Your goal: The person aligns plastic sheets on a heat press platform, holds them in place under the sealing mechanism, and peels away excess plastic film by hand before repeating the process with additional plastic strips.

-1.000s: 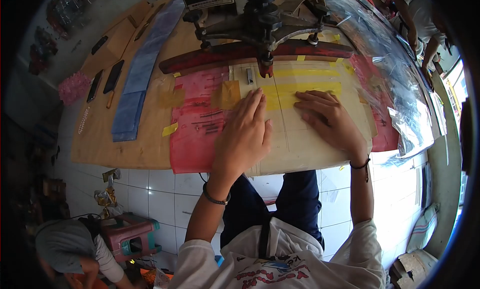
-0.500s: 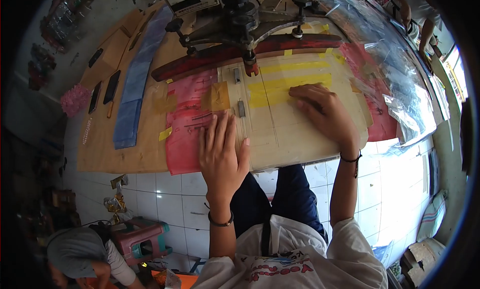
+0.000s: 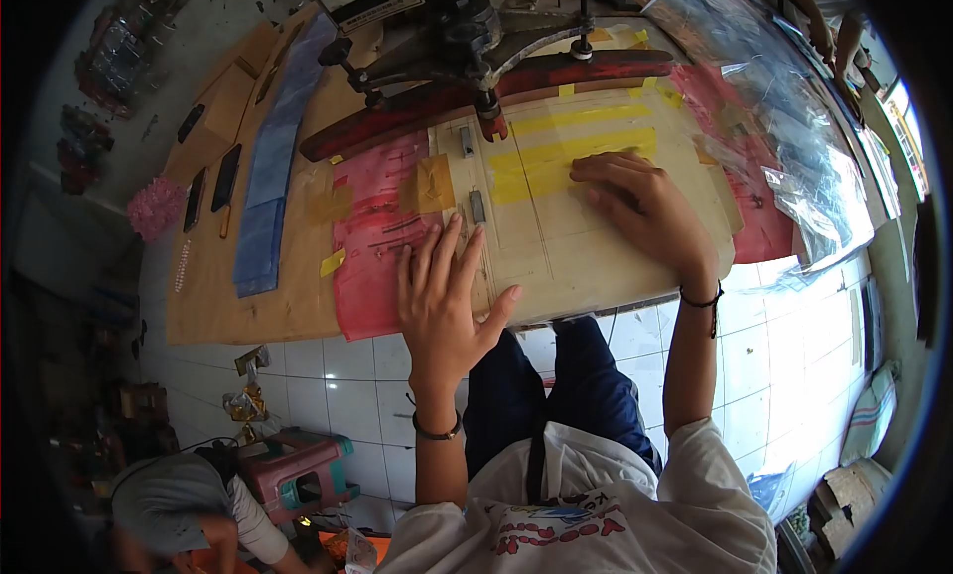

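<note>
My left hand (image 3: 442,301) lies with fingers spread over the edge of a red sheet (image 3: 372,276) and the border of a tan board (image 3: 586,261). My right hand (image 3: 645,212) rests on the board beside yellow tape strips (image 3: 566,162), its fingers slightly bent and nothing visible in them. Two small grey metal pieces (image 3: 476,206) sit on the board just beyond my left fingertips. A square of brown tape (image 3: 434,184) bridges the red sheet and the board. Above the far side hangs a black metal press head with a long red-stained bar (image 3: 397,114).
On the table's left lie a folded blue strip (image 3: 260,241) and phones (image 3: 225,175). Clear plastic sheets (image 3: 794,167) cover the right end. At lower left a person (image 3: 189,504) bends beside a red-and-green stool (image 3: 298,470). Another person's arm (image 3: 849,48) shows at upper right.
My left thumb and fingers have spread wider, and the hand sits slightly lower on the board. My right hand stays nearly in place. The whole view has shifted a little.
</note>
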`<state>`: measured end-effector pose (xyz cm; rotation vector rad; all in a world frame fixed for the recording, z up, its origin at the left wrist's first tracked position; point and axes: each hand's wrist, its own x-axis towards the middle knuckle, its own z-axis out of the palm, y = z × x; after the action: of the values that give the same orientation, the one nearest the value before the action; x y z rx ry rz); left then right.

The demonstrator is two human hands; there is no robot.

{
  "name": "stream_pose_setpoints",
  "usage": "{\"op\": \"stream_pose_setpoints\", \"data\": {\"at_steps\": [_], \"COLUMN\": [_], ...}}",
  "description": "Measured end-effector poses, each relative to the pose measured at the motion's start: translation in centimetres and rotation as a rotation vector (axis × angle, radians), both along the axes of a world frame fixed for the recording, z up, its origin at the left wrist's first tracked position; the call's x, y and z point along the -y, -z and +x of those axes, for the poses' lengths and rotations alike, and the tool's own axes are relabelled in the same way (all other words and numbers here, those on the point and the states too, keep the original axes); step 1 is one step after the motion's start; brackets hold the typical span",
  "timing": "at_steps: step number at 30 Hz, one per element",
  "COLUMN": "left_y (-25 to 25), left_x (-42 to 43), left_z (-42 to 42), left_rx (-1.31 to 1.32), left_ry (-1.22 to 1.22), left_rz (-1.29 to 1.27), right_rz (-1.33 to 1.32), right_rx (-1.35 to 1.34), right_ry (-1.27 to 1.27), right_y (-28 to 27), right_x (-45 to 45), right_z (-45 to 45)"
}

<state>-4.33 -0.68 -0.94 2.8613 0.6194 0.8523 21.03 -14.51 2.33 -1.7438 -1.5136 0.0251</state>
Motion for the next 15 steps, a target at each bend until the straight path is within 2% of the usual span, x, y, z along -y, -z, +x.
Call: {"op": "stream_pose_setpoints", "data": {"at_steps": [15], "left_y": [-0.23], "left_x": [0.28], "left_z": [-0.03], "left_rx": [0.043], "left_ry": [0.012], "left_rz": [-0.006], "right_rz": [0.014], "right_rx": [0.017], "right_ry": [-0.026], "right_y": [0.07], "right_x": [0.3], "right_z": [0.01]}}
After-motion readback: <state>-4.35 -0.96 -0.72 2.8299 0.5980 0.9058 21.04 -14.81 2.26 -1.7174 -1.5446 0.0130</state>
